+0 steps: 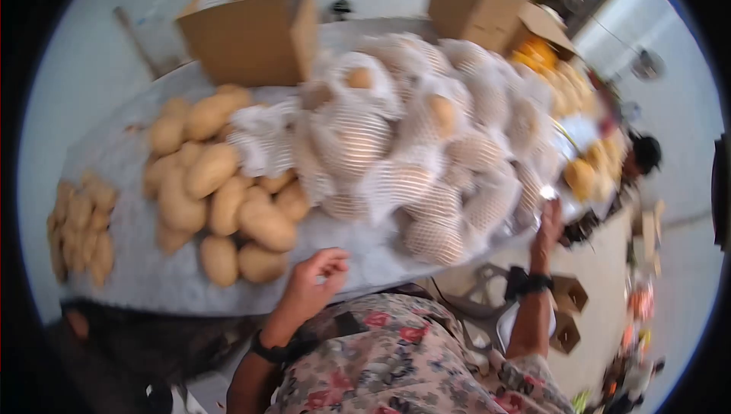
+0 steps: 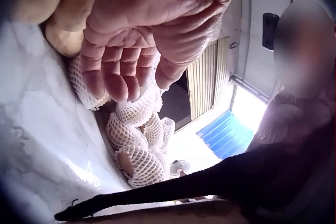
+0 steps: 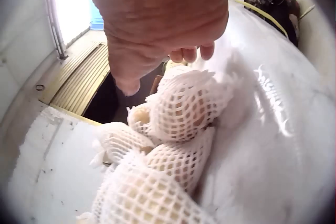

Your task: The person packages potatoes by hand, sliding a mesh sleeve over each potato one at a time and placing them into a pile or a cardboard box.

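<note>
In the head view my left hand [image 1: 314, 285] hovers at the table's near edge, fingers loosely bent and holding nothing, close to bare tan potatoes [image 1: 266, 224]. The left wrist view shows the same hand [image 2: 142, 35] over the marbled table top, with net-wrapped produce [image 2: 139, 166] beyond its fingertips. At the right end of the pile my right hand [image 1: 546, 235] reaches out with extended fingers, beside produce in white foam nets [image 1: 434, 239]. Seen from the right wrist, that hand [image 3: 163, 24] is above netted pieces [image 3: 184, 106]; no object shows in its grasp.
Smaller potatoes [image 1: 84, 227] lie at the table's far left. Empty foam nets [image 1: 266, 136] rest among the produce. A cardboard box [image 1: 255, 37] stands at the back, another [image 1: 480, 14] at the back right. Yellow produce [image 1: 582, 178] sits at the right, near another person's dark-haired head [image 1: 647, 153].
</note>
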Tool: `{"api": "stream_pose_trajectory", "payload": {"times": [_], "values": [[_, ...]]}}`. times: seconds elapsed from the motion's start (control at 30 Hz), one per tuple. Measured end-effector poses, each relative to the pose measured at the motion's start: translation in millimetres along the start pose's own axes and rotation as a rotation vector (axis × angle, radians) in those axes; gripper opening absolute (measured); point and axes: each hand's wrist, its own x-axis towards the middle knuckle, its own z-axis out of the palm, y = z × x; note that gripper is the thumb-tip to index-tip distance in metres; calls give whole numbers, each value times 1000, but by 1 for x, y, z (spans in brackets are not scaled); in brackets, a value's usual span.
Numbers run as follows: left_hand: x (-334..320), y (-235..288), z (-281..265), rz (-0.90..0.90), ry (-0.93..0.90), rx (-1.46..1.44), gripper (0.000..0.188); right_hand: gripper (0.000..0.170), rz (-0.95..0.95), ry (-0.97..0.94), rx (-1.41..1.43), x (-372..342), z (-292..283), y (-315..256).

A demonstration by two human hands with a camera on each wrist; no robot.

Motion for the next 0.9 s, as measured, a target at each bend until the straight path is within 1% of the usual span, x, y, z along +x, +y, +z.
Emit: {"api": "stream_pose_trajectory", "payload": {"times": [0.03, 0.07, 0.1, 0.13, 0.2, 0.27, 0.3, 0.33, 0.4, 0.43, 0.47, 0.5, 0.57, 0.67, 0.77, 0.87, 0.9], "values": [[1, 2, -3, 29, -12, 23, 29, 52, -30, 32, -108, -1, -2, -19], [2, 5, -6, 35, -7, 37, 29, 44, -155, 48, -159, 9, -4, -15], [2, 8, -8, 47, -8, 45, 29, 35, -83, 64, 67, -1, 17, -58], [2, 10, -11, 57, 21, 36, 29, 30, -162, -11, 92, -5, 32, -91], [4, 12, -14, 103, 42, 2, 28, 26, -260, -134, 229, -17, 67, -154], [4, 13, -16, 134, 71, -4, 28, 24, -367, -255, 147, -46, 106, -231], [4, 15, -18, 157, 87, 0, 29, 23, -394, -405, 209, -62, 126, -262], [2, 16, -21, 179, 103, 4, 29, 26, -397, -621, 314, -79, 146, -286], [-2, 16, -25, 192, 125, -8, 29, 33, -562, -925, 209, -106, 191, -322], [-5, 16, -27, 198, 138, -15, 29, 35, -647, -1010, 99, -121, 212, -338], [-9, 17, -30, 195, 164, -5, 29, 40, -751, -1044, 131, -134, 236, -348], [-14, 19, -32, 189, 189, 6, 30, 44, -873, -1036, 76, -142, 263, -351], [-24, 24, -39, 170, 239, 9, 30, 47, -984, -965, -2, -156, 312, -350], [-38, 25, -52, 149, 328, -12, 31, 40, -1169, -726, -153, -163, 375, -319], [-50, 23, -63, 150, 431, -16, 30, 31, -1054, -897, -312, -149, 403, -299], [-55, 19, -72, 139, 534, -24, 31, 23, -794, -775, -160, -144, 392, -313], [-55, 12, -74, 144, 553, -42, 35, 22, -673, -804, -72, -144, 382, -324]]}}
